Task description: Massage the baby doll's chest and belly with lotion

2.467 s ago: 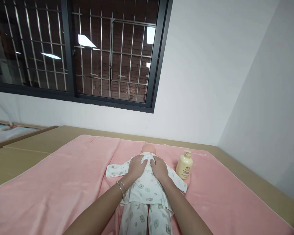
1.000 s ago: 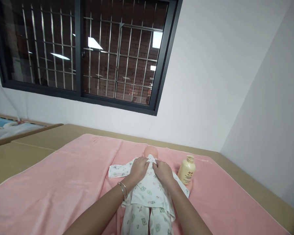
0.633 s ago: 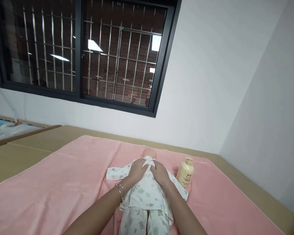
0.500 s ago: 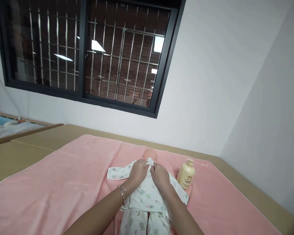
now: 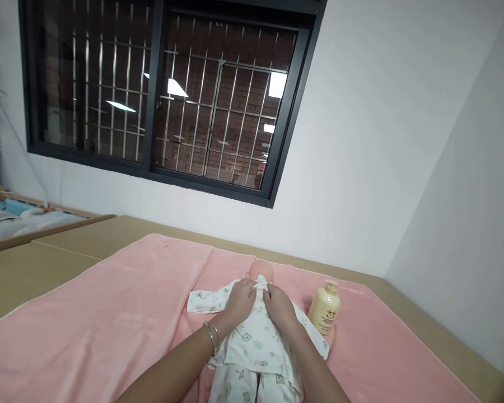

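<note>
A baby doll (image 5: 262,270) lies on its back on a pink towel (image 5: 109,313), dressed in a white printed jacket (image 5: 256,341) and matching trousers. My left hand (image 5: 239,299) and my right hand (image 5: 279,306) rest on the doll's chest just below the neck. Both pinch the jacket's collar edges together. A bangle sits on my left wrist. One empty-looking sleeve (image 5: 205,299) spreads out to the left.
A cream pump bottle (image 5: 325,315) stands upright on the towel right of the doll. The towel covers a tan surface (image 5: 37,263) against white walls. A barred dark window (image 5: 172,95) is above. A wooden-framed cot (image 5: 21,224) is far left.
Both hands stay at the doll's collar, shifting from flat on the chest to pinching the neckline. The view has drifted slightly left and up.
</note>
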{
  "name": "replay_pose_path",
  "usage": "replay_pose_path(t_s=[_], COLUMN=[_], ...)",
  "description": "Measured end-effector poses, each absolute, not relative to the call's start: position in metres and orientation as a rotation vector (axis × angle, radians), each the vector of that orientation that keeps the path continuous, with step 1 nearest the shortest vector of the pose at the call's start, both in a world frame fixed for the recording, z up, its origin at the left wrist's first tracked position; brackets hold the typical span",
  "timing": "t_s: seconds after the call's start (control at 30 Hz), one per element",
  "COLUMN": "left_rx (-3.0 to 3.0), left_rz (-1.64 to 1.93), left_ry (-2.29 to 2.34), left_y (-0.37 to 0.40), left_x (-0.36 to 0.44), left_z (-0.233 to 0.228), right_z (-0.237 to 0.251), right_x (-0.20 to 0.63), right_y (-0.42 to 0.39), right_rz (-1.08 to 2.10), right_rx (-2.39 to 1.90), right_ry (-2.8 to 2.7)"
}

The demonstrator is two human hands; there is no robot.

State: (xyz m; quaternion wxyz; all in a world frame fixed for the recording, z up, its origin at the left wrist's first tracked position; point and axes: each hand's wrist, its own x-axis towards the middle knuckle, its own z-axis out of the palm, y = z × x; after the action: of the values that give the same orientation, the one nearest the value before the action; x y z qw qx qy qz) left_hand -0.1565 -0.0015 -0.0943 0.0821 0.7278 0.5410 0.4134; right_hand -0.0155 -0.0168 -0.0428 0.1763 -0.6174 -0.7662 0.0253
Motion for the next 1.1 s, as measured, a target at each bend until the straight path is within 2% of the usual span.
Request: replay_pose_path(t_s=[0.13,0.3,0.53,0.77,1.1], left_rx=[2.149,2.047,2.219,2.112,2.061], left_rz=[1.272,1.131,1.149,1.112,1.070], left_ry=[1.807,1.994,1.714,1.940,1.910], left_y=[-0.010,-0.010,-0.006,-0.008,-0.004], left_x=[-0.152,-0.150,-0.151,-0.150,-0.153], left_z=[-0.093,-0.091,-0.090,-0.092,-0.093], right_z=[-0.045,-0.046,-0.046,-0.053,-0.067], right_x=[-0.018,-0.008,-0.011,-0.016,-0.010], right_y=[-0.022,-0.015,-0.014,-0.019,-0.009], right_rz=[0.031,0.035,-0.011,-0.039,0.006], right_rx=[-1.872,-1.892,-1.754,-1.864,-1.764], right_ry=[-2.112,-2.112,-2.227,-2.114,-2.102])
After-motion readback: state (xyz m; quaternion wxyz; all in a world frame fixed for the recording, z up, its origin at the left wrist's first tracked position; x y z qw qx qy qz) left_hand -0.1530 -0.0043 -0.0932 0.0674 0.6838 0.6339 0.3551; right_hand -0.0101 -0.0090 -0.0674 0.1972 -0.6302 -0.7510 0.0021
